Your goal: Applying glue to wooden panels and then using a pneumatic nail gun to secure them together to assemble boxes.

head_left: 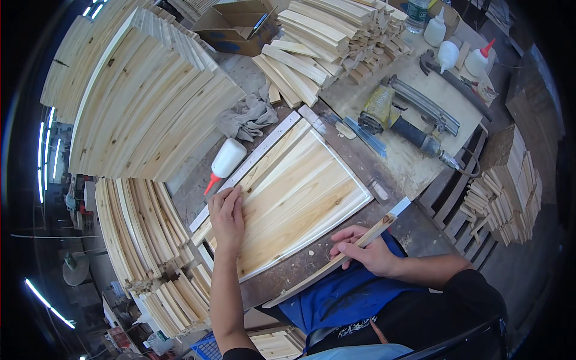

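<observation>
The right hand [366, 252] pinches a thin wooden strip [336, 261] at the bench's near edge; it looks light, stiff and somewhat whippy, best held mid-length. At ten o'clock from it, the left hand [227, 216] lies flat and open on the wood panel [300, 192], rigid, probably smooth. A glue bottle [225, 162] lies beyond at twelve.

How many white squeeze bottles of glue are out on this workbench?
4. One glue bottle lies by the left hand; three stand at the bench's far right corner. Others may hide behind wood stacks.
</observation>
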